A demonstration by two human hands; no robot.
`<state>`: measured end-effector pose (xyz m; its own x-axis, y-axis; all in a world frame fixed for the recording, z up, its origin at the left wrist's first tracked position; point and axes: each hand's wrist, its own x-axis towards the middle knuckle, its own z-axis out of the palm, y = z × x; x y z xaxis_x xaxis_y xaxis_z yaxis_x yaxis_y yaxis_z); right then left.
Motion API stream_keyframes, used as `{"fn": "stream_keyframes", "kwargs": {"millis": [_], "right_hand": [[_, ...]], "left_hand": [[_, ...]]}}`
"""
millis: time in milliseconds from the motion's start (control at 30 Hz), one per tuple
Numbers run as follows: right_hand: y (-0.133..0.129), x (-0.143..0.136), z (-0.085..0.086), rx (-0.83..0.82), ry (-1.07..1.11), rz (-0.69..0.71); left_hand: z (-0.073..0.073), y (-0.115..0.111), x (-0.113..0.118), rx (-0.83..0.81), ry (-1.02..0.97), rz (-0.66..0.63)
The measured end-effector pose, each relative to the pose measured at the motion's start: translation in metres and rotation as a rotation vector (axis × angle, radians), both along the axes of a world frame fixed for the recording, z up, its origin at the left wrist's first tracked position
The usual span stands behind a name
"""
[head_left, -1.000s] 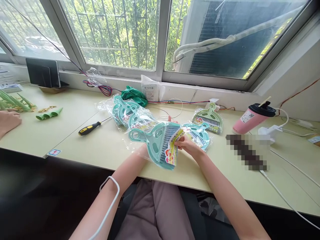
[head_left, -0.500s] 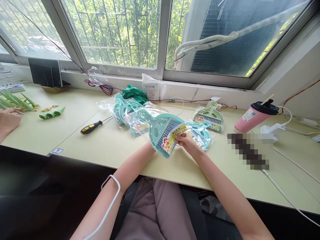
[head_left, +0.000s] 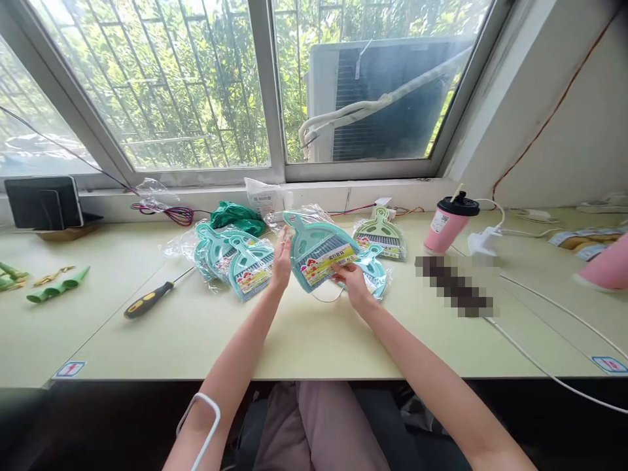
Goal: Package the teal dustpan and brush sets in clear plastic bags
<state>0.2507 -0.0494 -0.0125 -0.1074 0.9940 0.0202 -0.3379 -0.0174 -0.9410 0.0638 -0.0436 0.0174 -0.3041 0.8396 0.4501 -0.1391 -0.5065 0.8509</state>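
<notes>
Bagged dustpan set in hand, gripped on the right

Reference: clock dial centred on the held set, 12 toward the window. The item, a teal dustpan-and-brush set [head_left: 310,237] in clear film, is up in front of the person over the table [head_left: 304,347], tilted, its handle toward 11 and its printed label [head_left: 326,260] facing the person.

Right hand [head_left: 354,281], at 4: clamped on the label edge, thumb in front, other fingers behind and mostly hidden. Left hand [head_left: 281,263], at 9: upright at the set's left edge, fingers extended and close together; whether they grip the film cannot be told.

Surroundings: a single teal set [head_left: 254,269] lies at 8 to 9, beside a teal pile [head_left: 209,245] at 9; another teal set [head_left: 375,269] lies at 4, partly behind the right hand; a green set [head_left: 381,237] rests at 3. A screwdriver [head_left: 150,301] lies at 8.

Assessment: the step in hand appears to be handling one bagged set with its label in view. The next move likely calls for a firm right-hand pinch, left-hand support and care with the slippery film
</notes>
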Motion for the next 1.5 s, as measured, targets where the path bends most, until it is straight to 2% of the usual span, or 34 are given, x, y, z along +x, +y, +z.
{"fn": "stream_keyframes", "kwargs": {"millis": [67, 100, 200, 367, 467, 600, 733, 833, 1033, 1100, 1200, 1333, 1500], "right_hand": [[0.000, 0.000, 0.001, 0.029, 0.002, -0.044], [0.001, 0.000, 0.001, 0.038, 0.010, -0.070], [0.003, 0.004, 0.003, 0.055, 0.036, -0.115], [0.007, 0.010, 0.005, 0.053, 0.064, -0.063], [0.009, 0.008, 0.001, 0.054, 0.053, -0.048], [0.011, 0.006, -0.004, 0.046, 0.058, -0.100], [0.014, 0.008, -0.006, 0.047, 0.079, -0.123], [0.014, 0.011, -0.004, 0.017, 0.088, -0.080], [0.012, 0.014, 0.003, 0.020, 0.192, 0.096], [0.013, 0.013, 0.001, 0.009, 0.238, 0.109], [0.018, 0.012, -0.004, -0.025, 0.297, 0.066], [0.026, 0.012, -0.010, -0.057, 0.347, -0.072], [0.032, 0.019, -0.006, -0.020, 0.416, -0.175]], "left_hand": [[-0.002, -0.007, 0.013, 0.008, -0.054, 0.099], [-0.002, -0.011, 0.019, -0.003, -0.072, 0.103], [0.000, -0.020, 0.031, 0.005, -0.054, 0.007], [0.004, -0.023, 0.034, 0.028, -0.059, -0.101], [0.003, -0.022, 0.036, 0.010, -0.097, -0.107], [-0.002, -0.022, 0.041, -0.078, -0.022, -0.134], [-0.007, -0.018, 0.042, -0.032, 0.056, -0.146], [-0.008, -0.015, 0.041, -0.006, 0.087, -0.143], [-0.011, -0.012, 0.039, 0.036, 0.123, -0.118], [-0.012, -0.011, 0.040, 0.043, 0.131, -0.097], [-0.014, -0.011, 0.043, 0.046, 0.122, -0.108], [-0.016, -0.014, 0.050, 0.035, 0.109, -0.194], [-0.022, -0.014, 0.056, 0.074, 0.199, -0.216]]}}
